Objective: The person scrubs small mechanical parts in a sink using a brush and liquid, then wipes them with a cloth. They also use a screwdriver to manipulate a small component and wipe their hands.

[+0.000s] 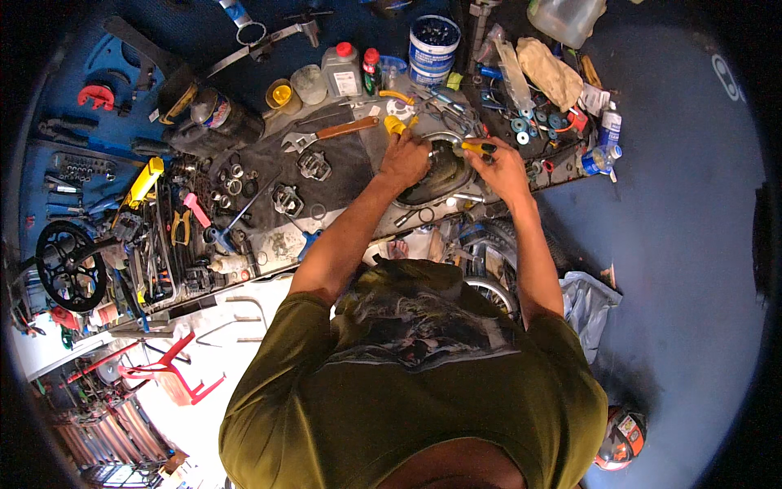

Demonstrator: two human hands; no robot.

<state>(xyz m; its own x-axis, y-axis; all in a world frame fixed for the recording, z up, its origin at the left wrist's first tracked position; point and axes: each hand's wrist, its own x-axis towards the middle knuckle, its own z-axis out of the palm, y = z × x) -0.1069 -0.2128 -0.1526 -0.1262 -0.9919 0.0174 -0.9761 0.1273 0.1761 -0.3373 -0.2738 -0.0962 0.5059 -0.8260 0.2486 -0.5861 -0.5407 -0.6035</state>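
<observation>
An oval metal pan [467, 178] with a dark, wet-looking inside sits near the front edge of the workbench. My left hand [405, 163] is at its left rim, fingers curled inward; what they hold, if anything, is hidden. Just beyond those fingers shows a yellow piece [395, 125]. Over the pan's right side, my right hand [503, 169] is closed around a tool with a yellow-and-black handle [479, 147]; its working end is too small to make out. Left of the pan lie an adjustable wrench [301, 142] with a brown handle and two metal bicycle pedals [314, 165].
A blue-and-white bucket [433, 49], a grey bottle with a red cap [342, 72] and a yellow cup [282, 96] stand along the back. Loose tools crowd the left, with a black chainring [71, 265]. A spray can [609, 126] stands at the right end. A bicycle wheel [493, 293] is below the edge.
</observation>
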